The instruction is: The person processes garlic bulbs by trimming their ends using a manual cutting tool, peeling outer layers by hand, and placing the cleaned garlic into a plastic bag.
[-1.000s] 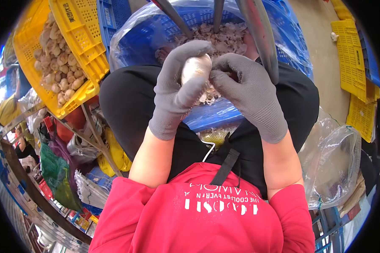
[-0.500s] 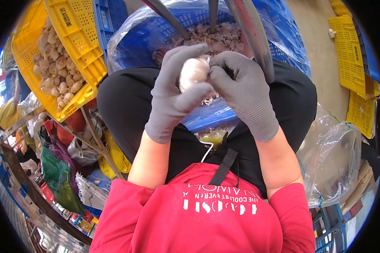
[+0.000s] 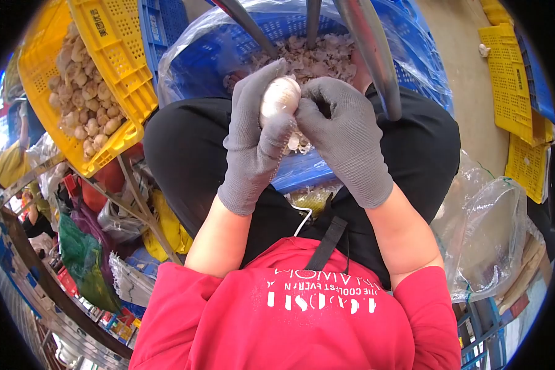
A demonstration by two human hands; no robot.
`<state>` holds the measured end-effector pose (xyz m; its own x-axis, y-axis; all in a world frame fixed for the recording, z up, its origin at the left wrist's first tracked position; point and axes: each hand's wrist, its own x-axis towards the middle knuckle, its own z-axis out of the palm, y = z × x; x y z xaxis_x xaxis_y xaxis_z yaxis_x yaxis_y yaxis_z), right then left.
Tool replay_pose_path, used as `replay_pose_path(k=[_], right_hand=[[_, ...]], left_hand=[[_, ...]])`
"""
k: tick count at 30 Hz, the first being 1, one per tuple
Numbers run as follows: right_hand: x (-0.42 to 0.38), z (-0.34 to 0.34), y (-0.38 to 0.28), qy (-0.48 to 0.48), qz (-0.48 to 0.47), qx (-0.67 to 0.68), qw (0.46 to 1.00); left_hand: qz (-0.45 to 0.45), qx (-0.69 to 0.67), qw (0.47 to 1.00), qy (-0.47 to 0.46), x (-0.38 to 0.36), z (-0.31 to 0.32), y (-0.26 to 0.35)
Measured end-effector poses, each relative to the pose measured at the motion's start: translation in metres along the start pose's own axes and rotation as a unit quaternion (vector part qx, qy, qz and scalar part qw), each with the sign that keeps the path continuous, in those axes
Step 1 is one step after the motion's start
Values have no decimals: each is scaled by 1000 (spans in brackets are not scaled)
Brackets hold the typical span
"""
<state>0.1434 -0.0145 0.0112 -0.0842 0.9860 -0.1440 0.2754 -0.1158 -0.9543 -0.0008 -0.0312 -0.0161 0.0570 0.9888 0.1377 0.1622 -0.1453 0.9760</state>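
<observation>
A whitish garlic bulb (image 3: 281, 95) sits in my left hand (image 3: 245, 142), its grey-gloved fingers and thumb wrapped round the sides. My right hand (image 3: 350, 139), gloved alike, is closed in a pinch, its fingertips touching the bulb's right side. Whatever lies between those fingertips is hidden. Below both hands is a blue basket (image 3: 197, 68) with clear plastic over its rim. Loose garlic skins (image 3: 317, 61) lie in it. A few pale scraps (image 3: 299, 143) show just beneath the hands.
A yellow crate (image 3: 120, 55) holding several garlic bulbs (image 3: 89, 98) stands at the left. Metal bars (image 3: 376, 55) cross above the basket. Clear plastic bags (image 3: 484, 228) lie at the right, near yellow crates (image 3: 505, 80). Another person (image 3: 12, 166) is at the far left.
Both hands have shifted slightly left. The bulb has turned a little in my left hand, whose thumb now lies closer against it. My right fingertips have moved lower along its side.
</observation>
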Motion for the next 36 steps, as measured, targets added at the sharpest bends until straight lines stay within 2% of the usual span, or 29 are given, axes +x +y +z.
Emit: replay_pose_path(k=[2,3,5,7,12,14,18,20,21,22,23,24,25,26,27,30,31,32,33,34,35,36], right_hand=[[1,5,5,45,-62,-53,996],[0,4,4,45,-63,-53,996],[-2,2,-4,1,43,34,998],[-3,4,-4,-3,47,60,997],[-5,3,2,-29,84,125,988],[-4,5,10,-38,113,201,972],[-5,6,5,-25,169,276,946],[-6,7,11,-33,133,255,957],[-6,7,10,-33,134,254,957],[-6,7,9,-24,118,257,959],[-6,8,8,-15,102,260,960],[-6,8,8,-16,102,260,960],[-5,6,10,-10,89,222,971],[-5,4,11,-3,75,184,980],[-5,3,15,-4,75,184,980],[-4,2,23,-10,91,194,977],[-4,4,22,15,67,197,978],[-3,6,21,41,44,200,978],[-2,6,17,40,44,199,978],[0,4,10,44,-2,174,984],[1,4,7,47,-48,147,987],[2,4,9,47,-48,148,987]], left_hand=[[-10,17,1000,0,-1,-2,3],[-15,18,1000,-5,-2,-3,3],[-20,19,1000,-9,-1,-4,9],[-76,-35,996,2,-1,-4,21],[-95,-128,987,14,0,-9,13],[-98,-160,982,6,2,-9,10],[-92,-72,993,11,0,-8,-7],[14,139,990,1,1,-5,-7],[14,138,990,1,1,-2,-7],[-80,-85,993,34,1,1,-6],[-168,-302,936,67,1,2,-6],[-168,-302,936,68,1,0,-11],[-103,-141,983,52,2,-1,-16],[-34,24,999,34,3,-2,-18],[-180,-220,956,76,1,-3,-17],[-146,-297,940,85,2,-8,-22],[-222,-455,857,100,5,-12,-22],[-221,-456,856,100,4,-11,-23],[-129,-235,960,82,2,-10,-25],[-28,3,998,58,4,-8,-21],[-100,-129,984,78,3,-4,-11],[-100,-128,984,78,3,-5,-5]])
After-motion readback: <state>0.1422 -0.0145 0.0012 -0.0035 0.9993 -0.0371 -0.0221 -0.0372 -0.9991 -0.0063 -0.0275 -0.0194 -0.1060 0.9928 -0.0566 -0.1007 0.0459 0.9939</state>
